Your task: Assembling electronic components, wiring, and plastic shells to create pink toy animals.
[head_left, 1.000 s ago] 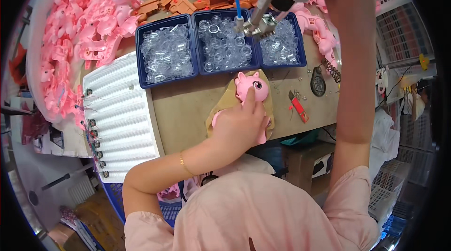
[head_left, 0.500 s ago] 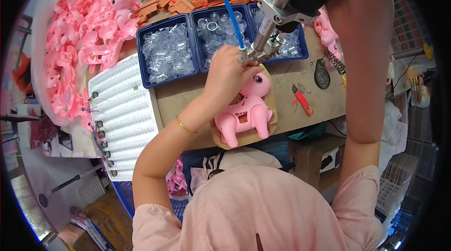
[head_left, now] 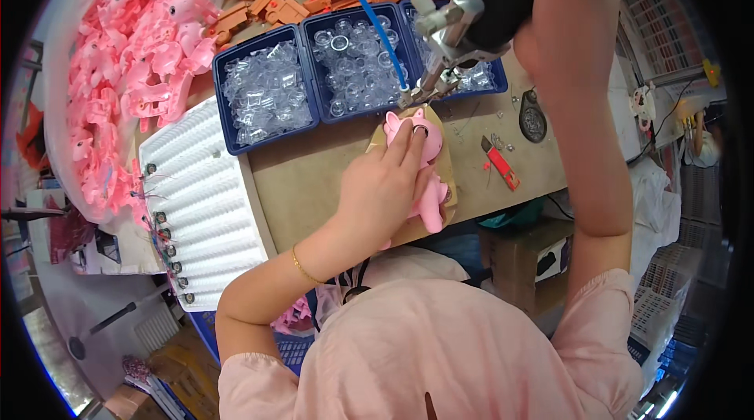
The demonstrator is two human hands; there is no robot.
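One toy, head away, feet nearer

Left hand palm down, fingers extended, right forearm stretched forward

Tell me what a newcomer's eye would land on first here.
Probably the big heap of pink plastic toy-animal parts at the upper left. Next come three dark blue rectangular plastic trays of small clear plastic pieces, in a row at upper centre, with a black-and-silver metal tool partly hiding the right-hand one. Just below them in the picture, the left hand lies over a pink plastic toy animal.
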